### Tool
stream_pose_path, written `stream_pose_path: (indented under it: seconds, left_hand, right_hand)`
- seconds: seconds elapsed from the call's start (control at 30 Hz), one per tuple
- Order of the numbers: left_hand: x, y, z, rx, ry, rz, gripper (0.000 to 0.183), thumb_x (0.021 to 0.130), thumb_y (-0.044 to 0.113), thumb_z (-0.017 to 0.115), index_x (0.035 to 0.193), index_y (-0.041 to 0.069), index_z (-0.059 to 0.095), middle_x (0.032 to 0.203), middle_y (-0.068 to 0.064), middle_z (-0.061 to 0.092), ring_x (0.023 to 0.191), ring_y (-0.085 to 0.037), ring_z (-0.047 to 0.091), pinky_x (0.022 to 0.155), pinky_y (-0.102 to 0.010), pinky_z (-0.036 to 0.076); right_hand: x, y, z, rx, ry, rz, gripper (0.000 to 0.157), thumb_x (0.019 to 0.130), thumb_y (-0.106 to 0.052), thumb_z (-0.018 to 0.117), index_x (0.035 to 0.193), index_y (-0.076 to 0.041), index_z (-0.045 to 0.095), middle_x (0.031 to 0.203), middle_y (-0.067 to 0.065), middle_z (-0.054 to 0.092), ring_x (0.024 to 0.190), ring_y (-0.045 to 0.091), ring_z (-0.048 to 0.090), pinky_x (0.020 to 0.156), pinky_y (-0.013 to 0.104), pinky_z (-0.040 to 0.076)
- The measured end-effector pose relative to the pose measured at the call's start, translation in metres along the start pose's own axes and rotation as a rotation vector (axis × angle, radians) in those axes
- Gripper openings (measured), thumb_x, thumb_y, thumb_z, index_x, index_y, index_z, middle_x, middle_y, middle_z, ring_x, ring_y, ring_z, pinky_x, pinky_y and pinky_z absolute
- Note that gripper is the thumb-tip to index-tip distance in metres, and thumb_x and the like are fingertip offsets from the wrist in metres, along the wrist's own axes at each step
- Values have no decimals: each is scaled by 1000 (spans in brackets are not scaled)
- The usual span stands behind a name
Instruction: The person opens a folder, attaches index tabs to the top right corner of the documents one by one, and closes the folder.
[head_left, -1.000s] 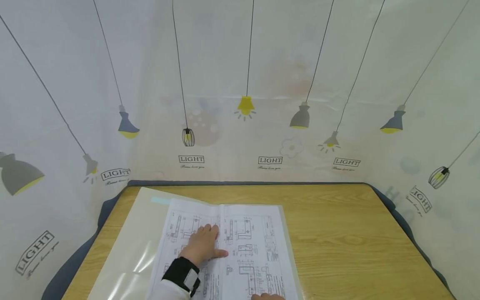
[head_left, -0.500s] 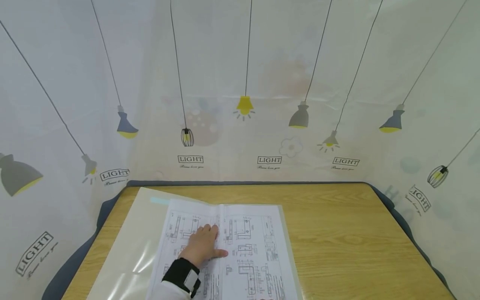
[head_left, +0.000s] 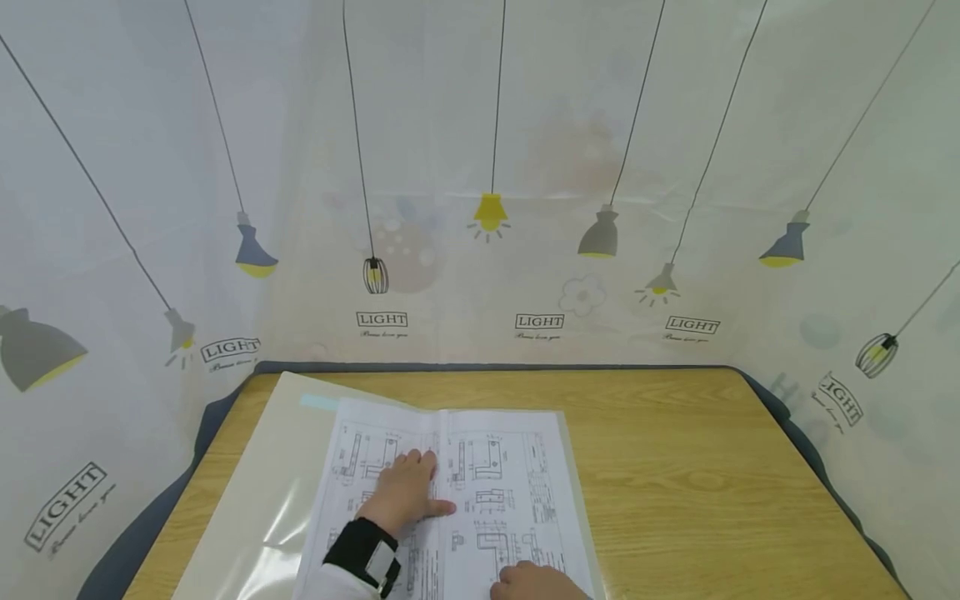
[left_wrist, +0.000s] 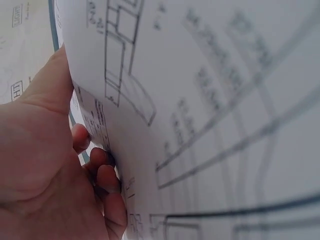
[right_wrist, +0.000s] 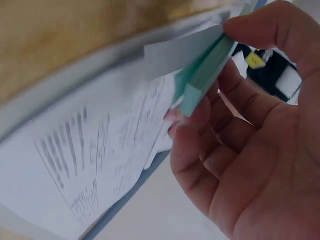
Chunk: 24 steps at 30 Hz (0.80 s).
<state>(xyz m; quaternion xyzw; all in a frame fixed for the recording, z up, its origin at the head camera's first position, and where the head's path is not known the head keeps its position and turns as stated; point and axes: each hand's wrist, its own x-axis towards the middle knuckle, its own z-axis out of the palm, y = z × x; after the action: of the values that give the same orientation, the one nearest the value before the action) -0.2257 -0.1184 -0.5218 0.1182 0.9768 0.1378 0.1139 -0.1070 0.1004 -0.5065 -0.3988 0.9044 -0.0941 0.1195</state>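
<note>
Left hand: The person's left hand (head_left: 405, 493) lies palm down on an open spread of printed drawings, fingers forward, thumb spread wide and pointing across the crease.
Right hand: The right hand (right_wrist: 250, 130) pinches a small green pad (right_wrist: 206, 80) between the thumb and the fingers opposite, palm turned toward its wrist camera. In the head view it shows only in part, low over the right-hand page.
Pale flap: Beside the right thumb tip, a greyish-white flap (right_wrist: 177, 52) angles away from the pad.
Drawings: Technical drawings (head_left: 517, 475) sit beneath the left hand and extend past its thumb to the right hand, with outlines, dimension lines and L-shaped parts across both pages. Lettering is too small to read from above and blurred close up.
Folder: A pale, glossy cover (head_left: 251, 479) spreads out to the left of the left hand, catching streaks of light; a light-blue strip (head_left: 320, 402) marks its top, ahead of that hand.
Wrist: A black band (head_left: 358, 542) circles the left wrist just behind the hand, above a white sleeve (head_left: 345, 581).
Table: Wood-grain tabletop (head_left: 712, 475) stretches to the right of both hands.
Backdrop: Beyond the hands hangs a pale covering (head_left: 435, 108) printed with lamps and the word "LIGHT."
</note>
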Motion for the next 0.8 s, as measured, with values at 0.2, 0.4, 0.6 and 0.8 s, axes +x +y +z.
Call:
stream_pose_path:
  seconds: [0.2, 0.4, 0.6, 0.8]
  left_hand:
    - [3, -3, 8, 3, 29, 1, 71, 66, 58, 75, 113, 8, 54, 97, -6, 53, 88, -23, 49, 86, -47, 44]
    - [4, -3, 15, 24, 75, -8, 64, 66, 59, 75, 103, 10, 55, 93, -6, 52, 85, -22, 48, 82, -45, 44]
    - [-3, 0, 15, 21, 110, -3, 57, 69, 56, 75, 98, 12, 55, 89, -5, 50, 79, -19, 44, 74, -40, 40]
    - [-10, 4, 11, -21, 141, 29, 43, 75, 51, 73, 91, 16, 53, 83, -1, 45, 74, -17, 41, 67, -35, 35]
  right_hand:
    - [3, 15, -38, 50, 48, 67, 22, 76, -42, 71, 81, -24, 60, 75, -17, 48, 66, 1, 39, 60, 18, 38]
    - [2, 20, -54, 139, 213, 116, 23, 71, -23, 75, 87, -24, 60, 86, -18, 50, 74, 0, 42, 67, 18, 42]
    - [2, 24, -61, 166, 308, 159, 19, 76, -21, 74, 90, -21, 61, 88, -16, 52, 79, 0, 45, 73, 21, 48]
    - [4, 29, -62, 154, 345, 174, 17, 76, -20, 74, 89, -21, 63, 85, -16, 52, 76, 0, 44, 70, 20, 47]
